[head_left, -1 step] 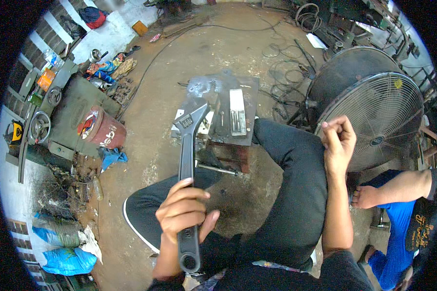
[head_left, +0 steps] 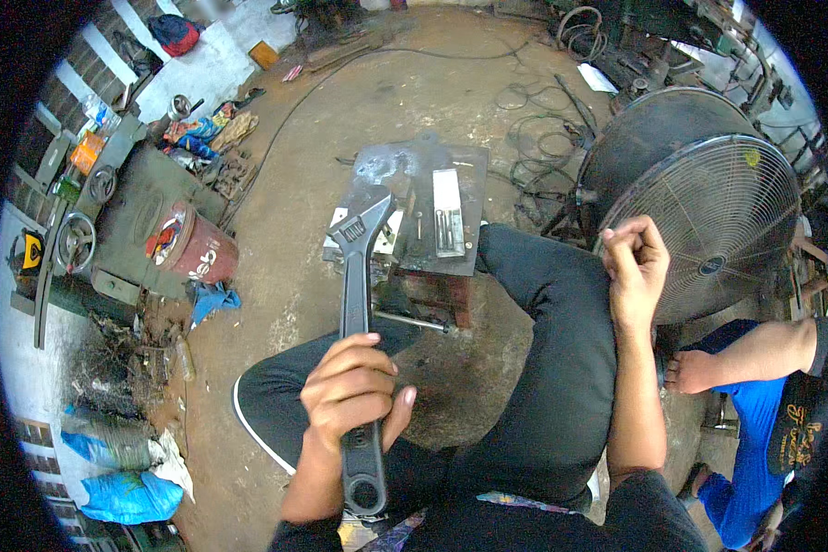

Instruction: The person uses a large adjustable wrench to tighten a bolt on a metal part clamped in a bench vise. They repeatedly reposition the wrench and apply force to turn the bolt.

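My left hand (head_left: 350, 391) is wrapped round the handle of a large dark adjustable wrench (head_left: 355, 285). The wrench stands nearly upright in the picture, jaw at the top and holed end below my palm. To the right, my right hand (head_left: 637, 276) is raised with its fingers curled in, and no object shows in it. Beyond the wrench, a low metal-topped table (head_left: 469, 166) carries an open white case (head_left: 445, 189) with several slim metal pieces. A small metal rod (head_left: 419, 225) lies beside the case. The wrench head partly covers another pale item there.
A big round fan (head_left: 708, 230) stands close by my right hand. Nearby sits another person in blue, a bare foot (head_left: 695, 373) showing. A red bucket (head_left: 198, 248) and a green machine (head_left: 147, 198) are at left. Cables (head_left: 543, 143) trail over the floor.
The view has shifted very slightly. The wrench's lower end has moved a little to the right with my left hand. Both hands keep their grip and shape.
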A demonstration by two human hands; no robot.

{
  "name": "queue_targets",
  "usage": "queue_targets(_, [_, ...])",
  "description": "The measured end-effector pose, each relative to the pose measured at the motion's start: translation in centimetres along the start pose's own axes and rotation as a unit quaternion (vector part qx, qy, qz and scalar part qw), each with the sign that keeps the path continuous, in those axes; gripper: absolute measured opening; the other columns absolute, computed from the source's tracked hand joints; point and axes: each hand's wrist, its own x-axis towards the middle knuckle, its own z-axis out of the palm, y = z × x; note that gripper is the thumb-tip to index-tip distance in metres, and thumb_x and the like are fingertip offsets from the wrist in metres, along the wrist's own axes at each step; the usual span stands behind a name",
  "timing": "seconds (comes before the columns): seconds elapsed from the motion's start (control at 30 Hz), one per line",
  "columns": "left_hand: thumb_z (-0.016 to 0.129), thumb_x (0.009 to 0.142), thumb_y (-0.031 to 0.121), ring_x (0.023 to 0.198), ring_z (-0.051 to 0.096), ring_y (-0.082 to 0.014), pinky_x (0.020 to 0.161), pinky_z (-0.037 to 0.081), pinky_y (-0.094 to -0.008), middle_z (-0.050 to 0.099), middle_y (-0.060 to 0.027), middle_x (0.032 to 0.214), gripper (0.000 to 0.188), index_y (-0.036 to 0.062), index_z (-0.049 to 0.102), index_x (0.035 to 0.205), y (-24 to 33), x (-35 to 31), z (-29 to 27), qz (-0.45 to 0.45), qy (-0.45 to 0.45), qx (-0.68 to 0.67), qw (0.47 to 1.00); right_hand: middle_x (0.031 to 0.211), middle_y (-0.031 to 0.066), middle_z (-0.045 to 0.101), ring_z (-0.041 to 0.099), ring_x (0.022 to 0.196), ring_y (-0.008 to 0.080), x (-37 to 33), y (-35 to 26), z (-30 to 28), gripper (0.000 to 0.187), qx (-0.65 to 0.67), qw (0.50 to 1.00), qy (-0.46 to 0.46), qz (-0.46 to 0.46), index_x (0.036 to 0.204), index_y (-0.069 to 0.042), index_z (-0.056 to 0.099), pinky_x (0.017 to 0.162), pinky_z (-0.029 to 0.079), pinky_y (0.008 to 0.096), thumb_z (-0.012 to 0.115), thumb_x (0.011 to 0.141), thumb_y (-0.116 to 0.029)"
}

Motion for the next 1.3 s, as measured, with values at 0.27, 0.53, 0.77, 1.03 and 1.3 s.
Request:
queue_targets(0.27, [0.071,0.064,0.022,0.067,0.054,-0.0206,0.073,0.047,-0.0363,0.052,-0.0006,0.065,0.018,0.0107,0.058,0.068,1.3,5.8,3.8,0.154,-0.190,0.047,0.969,0.066,-0.0084,0.045,0.036,0.059,0.0006,-0.6,-0.2,0.8,0.017,0.015,0.998,0.054,-0.014,0.079,-0.007,0.055,0.055,0.030,0.0186,0.068,0.087,0.001])
queue_targets(0.53, [0.063,0.068,0.022,0.070,0.060,-0.0199,0.069,0.044,-0.0333,0.056,-0.0024,0.068,0.010,0.0128,0.060,0.070,1.3,7.1,8.9,0.147,-0.141,0.081,0.976,0.063,-0.0053,0.044,0.035,0.050,0.0025,0.1,-0.5,3.4,0.018,0.116,0.988,0.098,-0.040,0.081,-0.008,0.053,0.045,0.027,0.0192,0.065,0.088,0.004])
queue_targets(0.77, [0.062,0.075,0.023,0.071,0.062,-0.0177,0.073,0.042,-0.0331,0.063,-0.0011,0.066,0.013,0.0148,0.063,0.065,0.2,2.7,8.3,0.210,-0.305,0.109,0.923,0.063,-0.0050,0.042,0.035,0.049,0.0035,0.0,-1.4,4.5,0.020,0.081,0.995,0.056,-0.034,0.080,-0.007,0.051,0.046,0.029,0.0214,0.065,0.088,0.004])
queue_targets(1.03, [0.062,0.078,0.024,0.068,0.068,-0.0196,0.070,0.045,-0.0356,0.066,-0.0022,0.066,0.014,0.0143,0.066,0.069,0.8,4.5,10.8,0.211,-0.315,0.066,0.923,0.063,-0.0040,0.042,0.035,0.050,0.0044,-0.2,-0.8,1.9,0.021,0.099,0.993,0.054,-0.018,0.080,-0.007,0.048,0.046,0.029,0.0219,0.064,0.089,0.005])
queue_targets(1.3, [0.061,0.078,0.025,0.071,0.068,-0.0203,0.071,0.046,-0.0356,0.066,-0.0026,0.069,0.013,0.0147,0.067,0.074,1.0,6.0,13.1,0.161,-0.254,0.046,0.953,0.058,-0.0027,0.037,0.030,0.045,0.0068,0.4,-0.6,1.0,0.014,0.207,0.976,0.068,0.013,0.084,-0.008,0.052,0.045,0.026,0.0237,0.060,0.090,0.002])
